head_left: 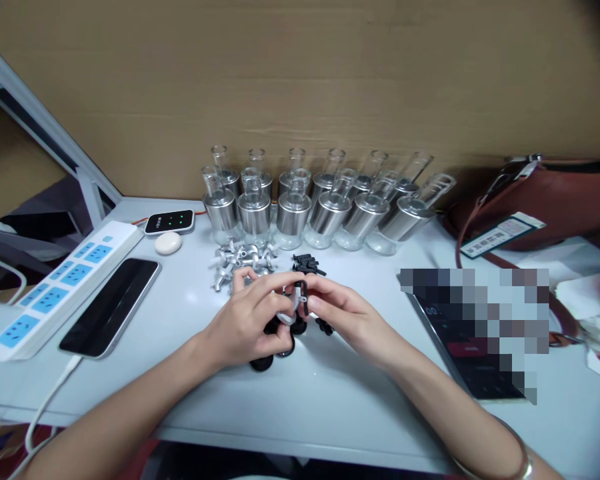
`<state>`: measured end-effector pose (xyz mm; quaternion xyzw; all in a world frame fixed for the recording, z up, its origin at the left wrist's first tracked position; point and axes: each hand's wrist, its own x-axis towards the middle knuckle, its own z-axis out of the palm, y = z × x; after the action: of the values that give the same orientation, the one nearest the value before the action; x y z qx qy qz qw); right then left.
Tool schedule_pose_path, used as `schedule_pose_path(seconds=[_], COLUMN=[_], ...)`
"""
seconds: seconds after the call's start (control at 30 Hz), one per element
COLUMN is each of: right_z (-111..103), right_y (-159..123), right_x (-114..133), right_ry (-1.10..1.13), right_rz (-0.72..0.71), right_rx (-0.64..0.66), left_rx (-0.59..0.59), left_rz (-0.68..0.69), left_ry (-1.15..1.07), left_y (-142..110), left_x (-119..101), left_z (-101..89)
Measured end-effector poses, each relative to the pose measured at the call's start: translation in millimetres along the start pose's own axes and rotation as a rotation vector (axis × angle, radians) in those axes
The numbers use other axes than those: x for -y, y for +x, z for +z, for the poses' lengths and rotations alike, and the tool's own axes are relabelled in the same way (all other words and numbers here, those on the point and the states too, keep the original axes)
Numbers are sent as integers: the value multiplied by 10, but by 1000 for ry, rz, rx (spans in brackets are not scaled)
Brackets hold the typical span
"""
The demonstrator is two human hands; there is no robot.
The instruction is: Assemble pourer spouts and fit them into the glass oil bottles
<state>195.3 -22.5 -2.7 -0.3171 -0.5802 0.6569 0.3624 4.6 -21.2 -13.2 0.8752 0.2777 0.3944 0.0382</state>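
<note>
My left hand [257, 317] is closed on a curved silver-grey piece [287, 315], pinched between thumb and fingers. Meeting it over the table, my right hand [347, 317] has its thumb and fingertips closed on a small black strip-like part [305, 299], which touches the grey piece. Round black parts [261, 363] lie under and behind my left hand, partly hidden. Just beyond my fingers are a pile of silver-grey spout-like pieces [245, 257] and a small heap of black parts [307, 263]. More little black pieces [325, 325] lie below my right fingers.
Several glass bottles with metal sleeves [294, 212] stand in rows against the cardboard [300, 87]. At left are a power strip [75, 277], a phone [113, 307], a small black-faced device [170, 222] and a white oval object [169, 243]. A tablet-like device [470, 360] and brown bag [565, 200] lie right.
</note>
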Motion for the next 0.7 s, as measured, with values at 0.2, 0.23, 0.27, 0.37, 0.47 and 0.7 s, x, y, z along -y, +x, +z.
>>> schedule_pose_path(seconds=[0.2,0.23,0.27,0.37,0.47,0.7], right_z=[-21,-20,-19,-44,-165,-830], right_y=[16,17,18,27,36,-2], right_x=[-59,-55,-41,50,163,198], right_ry=[-7,7,25,86,124,-741], right_rz=[-13,-11,-16,-73,-187,-442], right_rx=[-22,-31,-47,-161,-337,-1122], left_rx=[-9,-15,-24,-52,-30,8], left_rz=[28,29,27,5,2,38], left_ry=[4,-9,-25,-40,-4,32], left_y=[0,-1,-1,0,6,9], left_x=[32,38,43,43,27,7], left_z=[22,26,27,13,-7,3])
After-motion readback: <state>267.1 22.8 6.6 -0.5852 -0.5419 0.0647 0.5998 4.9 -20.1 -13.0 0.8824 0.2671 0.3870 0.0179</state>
